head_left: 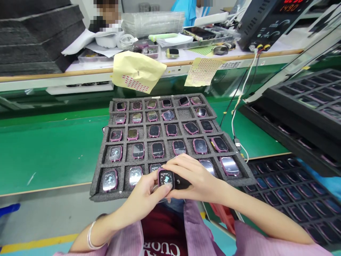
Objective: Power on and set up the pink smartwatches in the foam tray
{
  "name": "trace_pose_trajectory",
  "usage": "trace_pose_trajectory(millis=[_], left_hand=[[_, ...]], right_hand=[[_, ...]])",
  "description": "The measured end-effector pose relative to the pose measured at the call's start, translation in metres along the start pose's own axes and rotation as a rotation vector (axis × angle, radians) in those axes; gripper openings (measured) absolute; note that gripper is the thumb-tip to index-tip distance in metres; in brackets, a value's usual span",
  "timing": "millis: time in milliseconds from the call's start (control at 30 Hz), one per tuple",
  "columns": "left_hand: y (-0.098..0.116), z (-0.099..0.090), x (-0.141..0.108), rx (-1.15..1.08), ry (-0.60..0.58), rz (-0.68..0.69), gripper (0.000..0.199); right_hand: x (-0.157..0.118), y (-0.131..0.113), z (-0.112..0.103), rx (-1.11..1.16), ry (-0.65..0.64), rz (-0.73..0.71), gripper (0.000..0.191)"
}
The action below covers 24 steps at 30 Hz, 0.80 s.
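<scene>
My left hand (147, 192) grips a smartwatch (165, 177) with a purple-pink case, its thumb on the lower part of the lit screen. The screen shows a dial with a light-blue figure. My right hand (194, 176) is curled against the watch's right side, its fingertips at the upper edge. Within its grasp sits a small black object (181, 182), partly hidden; I cannot tell its kind. Beneath and beyond both hands lies a dark grey foam tray (96, 177) with watches in its compartments. One lit watch (135, 175) lies just left of my hands.
Stacked foam trays (301, 113) with watches stand at the right, above another watch-filled tray (282, 192). A white cable (236, 113) hangs from a power supply (266, 25). Yellow paper sheets (138, 69) hang off the cluttered shelf. Black foam blocks (37, 39) are piled at left.
</scene>
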<state>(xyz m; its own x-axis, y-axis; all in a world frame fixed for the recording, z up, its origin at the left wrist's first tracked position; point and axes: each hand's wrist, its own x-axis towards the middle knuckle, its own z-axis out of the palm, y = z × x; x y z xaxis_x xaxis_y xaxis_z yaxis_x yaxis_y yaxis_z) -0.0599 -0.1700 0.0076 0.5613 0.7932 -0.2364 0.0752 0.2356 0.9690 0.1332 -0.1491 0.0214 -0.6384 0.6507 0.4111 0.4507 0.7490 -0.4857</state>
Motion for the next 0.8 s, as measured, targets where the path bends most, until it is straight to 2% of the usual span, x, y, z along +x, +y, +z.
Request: trace_pose_trajectory(millis=[467, 600, 700, 800], left_hand=[[-0.001, 0.003, 0.001, 0.128, 0.003, -0.004, 0.023], [-0.002, 0.005, -0.002, 0.130, -0.024, 0.001, 0.026], [-0.004, 0.006, -0.004, 0.113, -0.052, 0.006, 0.032], [-0.006, 0.007, -0.004, 0.065, -0.023, -0.031, 0.033]], right_hand=[[-0.005, -0.002, 0.001, -0.018, 0.023, 0.000, 0.042], [-0.007, -0.002, -0.007, 0.028, 0.037, 0.003, 0.037], [-0.010, 0.003, -0.018, 0.071, 0.058, 0.072, 0.038], [-0.016, 0.009, -0.028, -0.055, -0.013, 0.168, 0.039]])
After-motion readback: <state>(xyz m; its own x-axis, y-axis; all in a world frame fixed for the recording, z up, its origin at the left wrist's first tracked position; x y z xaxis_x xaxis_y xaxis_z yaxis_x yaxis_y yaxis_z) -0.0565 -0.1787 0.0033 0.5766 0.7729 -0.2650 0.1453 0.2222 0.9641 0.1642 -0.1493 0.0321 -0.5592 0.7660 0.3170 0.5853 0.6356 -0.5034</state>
